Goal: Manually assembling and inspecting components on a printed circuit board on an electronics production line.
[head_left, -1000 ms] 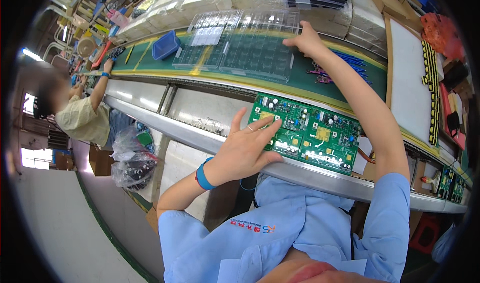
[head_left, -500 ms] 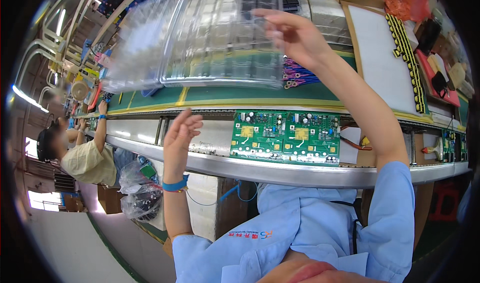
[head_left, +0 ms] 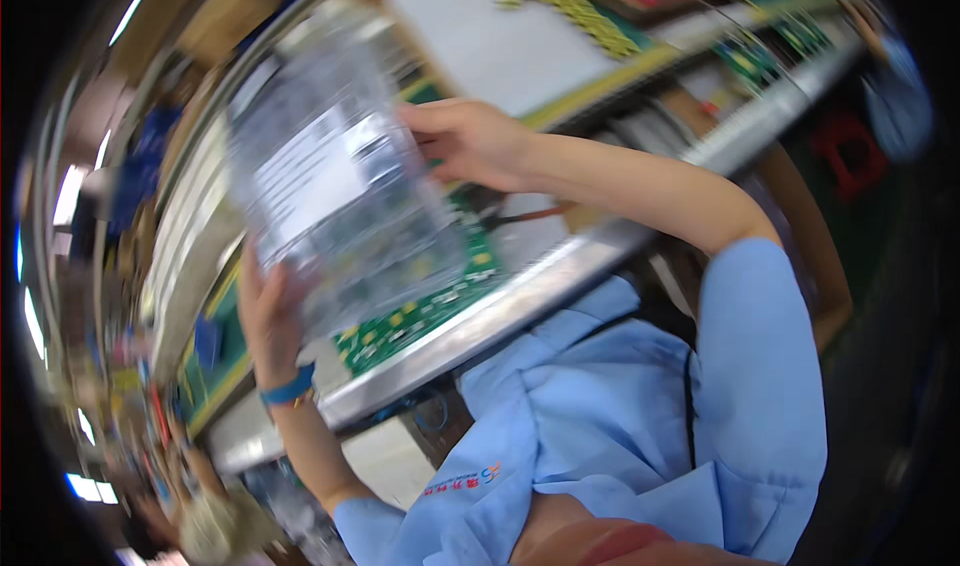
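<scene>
Between my two hands is a clear plastic tray [head_left: 405, 241], tilted and blurred by motion, with a pale sheet [head_left: 310, 181] showing on or through it. My right hand [head_left: 475, 146] grips its right edge, thumb on top. At the lower left edge, my left hand [head_left: 268, 311] holds the tray, its fingers partly hidden behind the plastic; a blue band [head_left: 288, 386] circles that wrist. Below the tray, green circuit boards [head_left: 385, 341] lie on the line, partly covered by it.
A metal rail [head_left: 560, 271] runs along the near edge of the line. Beyond it lie a white panel [head_left: 500, 46] and a yellow strip of parts [head_left: 570, 11]. More circuit boards [head_left: 745, 61] sit farther right. One person [head_left: 215, 531] is at lower left; a blue sleeve [head_left: 897, 111] shows at right.
My view has turned to the right. The tray has swung closer, over the circuit boards; my left hand, earlier apart from it, now grips it along with my right.
</scene>
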### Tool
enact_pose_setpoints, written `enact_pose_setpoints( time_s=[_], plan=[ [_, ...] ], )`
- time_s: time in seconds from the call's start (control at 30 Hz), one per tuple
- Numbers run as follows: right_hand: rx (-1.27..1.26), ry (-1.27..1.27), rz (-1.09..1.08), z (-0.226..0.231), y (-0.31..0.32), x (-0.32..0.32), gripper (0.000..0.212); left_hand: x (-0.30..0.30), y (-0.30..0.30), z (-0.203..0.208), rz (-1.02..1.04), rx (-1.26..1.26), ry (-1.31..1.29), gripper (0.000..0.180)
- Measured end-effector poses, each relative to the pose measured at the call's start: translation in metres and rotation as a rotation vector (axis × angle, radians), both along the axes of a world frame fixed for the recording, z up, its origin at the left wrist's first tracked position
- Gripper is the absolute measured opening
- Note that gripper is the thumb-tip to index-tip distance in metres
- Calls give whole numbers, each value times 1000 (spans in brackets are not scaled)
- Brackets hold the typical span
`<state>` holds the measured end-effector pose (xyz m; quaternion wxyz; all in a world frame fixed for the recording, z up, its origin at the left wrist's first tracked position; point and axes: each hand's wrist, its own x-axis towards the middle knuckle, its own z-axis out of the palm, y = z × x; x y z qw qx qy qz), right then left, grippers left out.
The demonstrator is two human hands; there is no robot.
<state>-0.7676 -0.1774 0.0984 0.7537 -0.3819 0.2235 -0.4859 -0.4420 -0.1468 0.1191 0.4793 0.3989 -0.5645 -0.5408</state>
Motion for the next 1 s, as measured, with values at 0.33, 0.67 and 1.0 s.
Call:
enact_pose_setpoints(
  time_s=[0.33,0.67,1.0],
  plan=[
    [-137,309,-685,-23,139,-203,45,-141,17,16,-367,-286,-424,98],
    [552,537,-1557,-127,380,-387,31,-123,-19,-8,-272,-252,-455,57],
    [763,349,-1501,-226,458,-383,29,-78,-27,-26,-243,-188,-450,57]
  ],
)
